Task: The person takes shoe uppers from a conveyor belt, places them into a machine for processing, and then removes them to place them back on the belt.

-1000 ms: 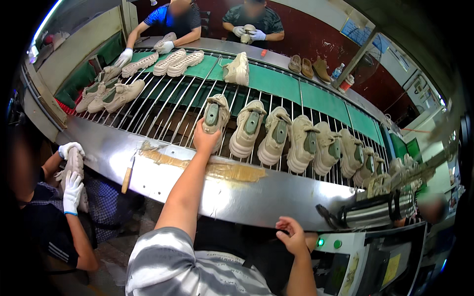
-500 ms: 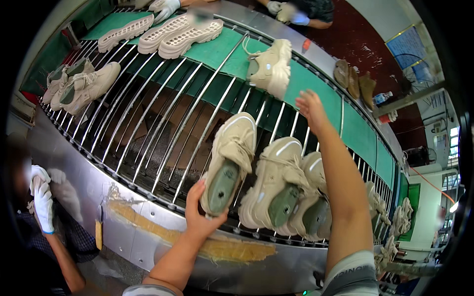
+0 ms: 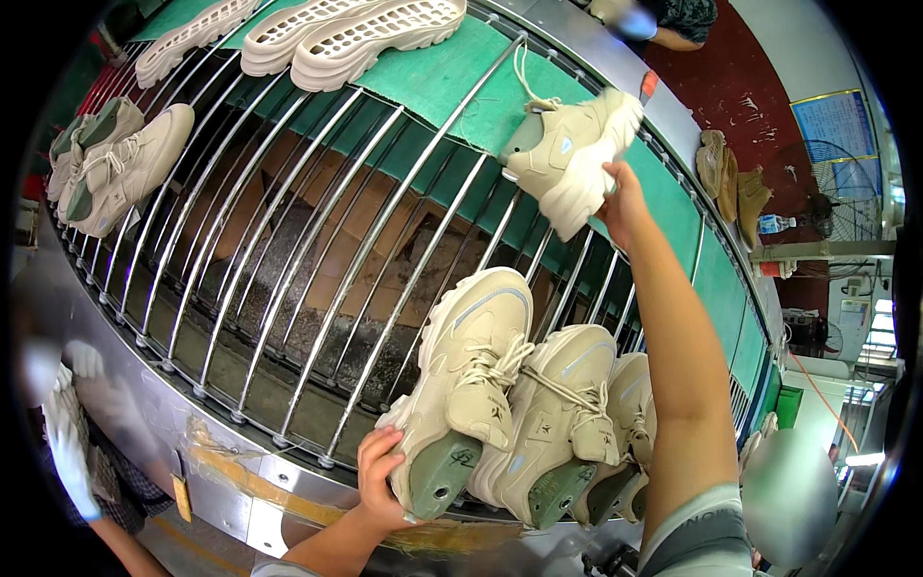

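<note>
Along the metal rack's (image 3: 338,435) near side, the left hand (image 3: 383,484) is holding a beige shoe (image 3: 471,351) by its heel while, toward the rack's far side, the right hand (image 3: 625,204) is grasping another shoe (image 3: 558,154) by its sole, this gathering step seemingly calling next for steady grips.

Partly hidden by a tilted beige shoe (image 3: 575,159), the right hand (image 3: 625,204); cropped by the top edge, pale soles (image 3: 377,43) and a co-worker's patterned sleeve (image 3: 688,17); blurred at lower left, a gloved hand (image 3: 69,466).
</note>
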Available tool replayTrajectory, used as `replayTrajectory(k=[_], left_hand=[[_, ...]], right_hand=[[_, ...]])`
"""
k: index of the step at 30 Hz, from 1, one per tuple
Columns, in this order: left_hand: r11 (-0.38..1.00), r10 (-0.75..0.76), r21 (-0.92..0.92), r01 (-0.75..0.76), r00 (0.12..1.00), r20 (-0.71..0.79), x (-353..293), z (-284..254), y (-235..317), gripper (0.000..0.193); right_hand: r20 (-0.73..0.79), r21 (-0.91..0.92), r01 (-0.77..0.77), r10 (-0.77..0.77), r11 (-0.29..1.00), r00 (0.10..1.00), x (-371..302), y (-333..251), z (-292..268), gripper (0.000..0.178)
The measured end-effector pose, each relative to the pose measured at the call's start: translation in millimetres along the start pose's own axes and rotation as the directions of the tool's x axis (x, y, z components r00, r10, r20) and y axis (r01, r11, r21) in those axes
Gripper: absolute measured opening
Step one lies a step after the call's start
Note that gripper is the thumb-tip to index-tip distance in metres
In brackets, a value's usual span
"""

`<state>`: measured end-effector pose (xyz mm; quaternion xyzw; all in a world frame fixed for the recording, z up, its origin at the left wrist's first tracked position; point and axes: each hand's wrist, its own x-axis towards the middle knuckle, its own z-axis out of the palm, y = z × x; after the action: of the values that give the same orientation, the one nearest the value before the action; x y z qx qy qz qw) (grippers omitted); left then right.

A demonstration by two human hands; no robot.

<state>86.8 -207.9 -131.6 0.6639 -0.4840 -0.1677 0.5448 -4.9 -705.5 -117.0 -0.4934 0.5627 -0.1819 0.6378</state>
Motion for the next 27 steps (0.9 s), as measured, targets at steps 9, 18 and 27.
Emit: replayTrajectory(k=[9,18,27], left_hand=[[1.000,-0.006,0.000,0.006,0.999,0.039,-1,-3,-2,0.083],[0.998,0.002,-0.068,0.001,0.999,0.045,3,-6,-2,0.088],[0.996,0.002,-0.085,0.001,0.999,0.036,-8,-8,-2,0.090]], right_hand=[[-0.012,0.364,-0.004,0.009,0.931,1.000,-18,6,32,0.069],[0.140,0.506,-0.123,0.059,0.854,0.988,-71,3,38,0.056],[0.357,0.876,-0.154,-0.401,0.456,0.844,-309,22,37,0.056]])
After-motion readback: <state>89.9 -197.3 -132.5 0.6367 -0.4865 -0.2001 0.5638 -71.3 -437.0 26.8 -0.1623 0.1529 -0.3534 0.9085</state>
